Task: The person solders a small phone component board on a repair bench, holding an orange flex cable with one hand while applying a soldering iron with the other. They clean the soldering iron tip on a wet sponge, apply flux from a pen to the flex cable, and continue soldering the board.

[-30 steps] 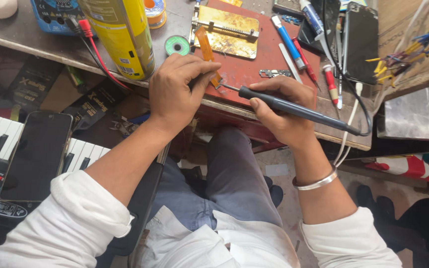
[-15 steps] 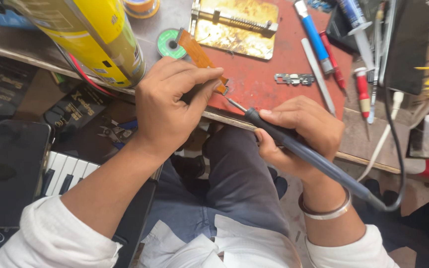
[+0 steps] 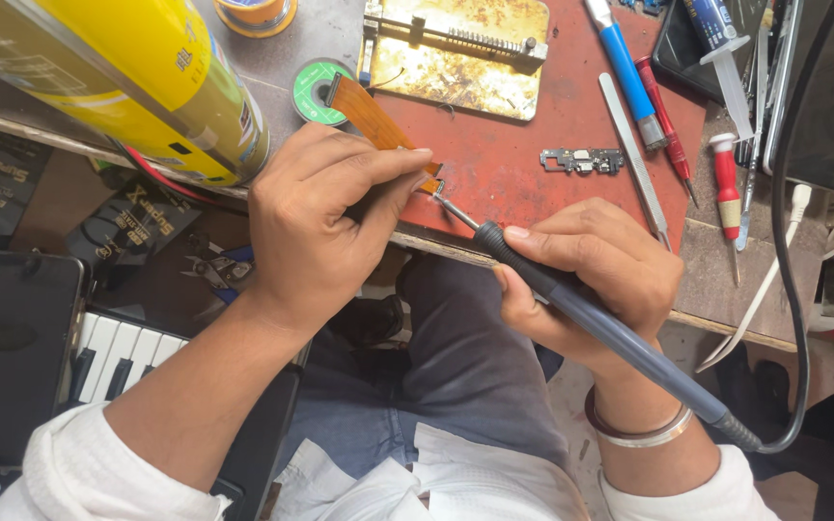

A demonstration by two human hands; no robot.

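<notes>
Two hands meet at the near end of an orange flex cable (image 3: pixel 378 123), which lies slanted across the red mat (image 3: pixel 533 183) on the surface. The left hand (image 3: pixel 325 217) pinches that end with its fingers (image 3: pixel 393 159) pressed down, apparently to keep the strip flat and steady. The right hand (image 3: pixel 596 280) is clenched around a soldering iron (image 3: pixel 571 309), held like a pen so its tip touches the cable's end just beside the left fingertips. Its cord trails off to the right, clear of the work. A small dark circuit board (image 3: pixel 581 160) lies to the right, apart, with tweezers (image 3: pixel 634 159) and screwdrivers (image 3: pixel 726 188) beyond. Farther off sit a metal holder plate (image 3: pixel 465 53), a green solder-wick spool (image 3: pixel 316 92) and a yellow spray can (image 3: pixel 147 77) at left
</notes>
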